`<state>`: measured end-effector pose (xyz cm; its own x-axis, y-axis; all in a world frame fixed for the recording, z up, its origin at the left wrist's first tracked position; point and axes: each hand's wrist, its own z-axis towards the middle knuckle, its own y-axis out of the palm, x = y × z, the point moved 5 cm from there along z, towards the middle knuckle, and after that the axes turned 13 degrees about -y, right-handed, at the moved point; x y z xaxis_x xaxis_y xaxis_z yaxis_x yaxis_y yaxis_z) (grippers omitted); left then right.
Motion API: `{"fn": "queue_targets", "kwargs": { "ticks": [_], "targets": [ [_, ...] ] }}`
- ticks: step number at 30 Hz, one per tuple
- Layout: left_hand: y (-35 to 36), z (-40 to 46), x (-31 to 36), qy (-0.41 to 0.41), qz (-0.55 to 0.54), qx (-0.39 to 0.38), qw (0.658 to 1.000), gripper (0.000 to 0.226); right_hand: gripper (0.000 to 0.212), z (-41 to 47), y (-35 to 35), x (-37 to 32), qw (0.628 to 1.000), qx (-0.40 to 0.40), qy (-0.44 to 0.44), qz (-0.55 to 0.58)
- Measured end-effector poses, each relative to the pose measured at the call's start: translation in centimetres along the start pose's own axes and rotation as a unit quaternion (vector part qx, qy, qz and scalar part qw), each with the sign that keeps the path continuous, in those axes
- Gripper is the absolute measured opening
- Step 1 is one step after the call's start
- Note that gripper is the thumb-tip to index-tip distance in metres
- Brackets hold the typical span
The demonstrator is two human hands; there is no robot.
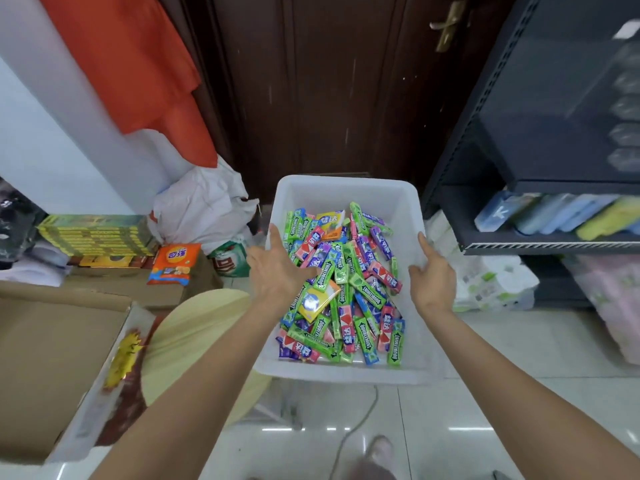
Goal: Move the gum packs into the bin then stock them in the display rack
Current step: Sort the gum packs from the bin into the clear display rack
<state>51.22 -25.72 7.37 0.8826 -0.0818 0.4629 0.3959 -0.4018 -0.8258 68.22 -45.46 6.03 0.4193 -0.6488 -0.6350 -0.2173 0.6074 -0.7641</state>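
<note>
Dozens of gum packs, slim glossy sticks in green, pink, purple and blue plus a few flat yellow and orange cartons, fill a translucent white plastic bin of rectangular shape with rounded corners.

We see our left hand at the bin's left edge, thumb up along the rim and fingers spread, reaching in over the packs; whether it grips the wall we cannot tell. Our right hand grasps the bin's right edge, thumb inside and fingers curled round the rim. The packs lie heaped between both hands, piled deepest toward the near edge.

At far left, an open brown cardboard box sits beside a round pale wooden stool top. Behind these lie stacked yellow-green cartons, an orange snack bag and a crumpled white sack. A dark wooden door stands beyond the bin. A black metal shelf unit stands to the right, holding blurred folded cloths.
</note>
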Motion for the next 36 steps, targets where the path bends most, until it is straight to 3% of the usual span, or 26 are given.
{"fn": "queue_targets", "kwargs": {
  "ticks": [14, 29, 36],
  "targets": [
    [10.2, -1.3, 24.0, 0.047, -0.028, -0.027, 0.998, 0.114, 0.06, 17.0, -14.5, 11.6, 0.999, 0.039, 0.007, -0.021],
    [16.7, 2.3, 47.5, 0.106, -0.003, -0.022, 0.994, 0.111, 0.061, 36.6, -23.0, 21.4, 0.996, 0.076, 0.048, -0.013],
    [22.0, 2.2, 55.5, 0.077, 0.012, -0.023, 0.997, 0.105, 0.059, 44.0, -25.8, 27.6, 0.998, 0.049, 0.042, -0.02]
  ]
}}
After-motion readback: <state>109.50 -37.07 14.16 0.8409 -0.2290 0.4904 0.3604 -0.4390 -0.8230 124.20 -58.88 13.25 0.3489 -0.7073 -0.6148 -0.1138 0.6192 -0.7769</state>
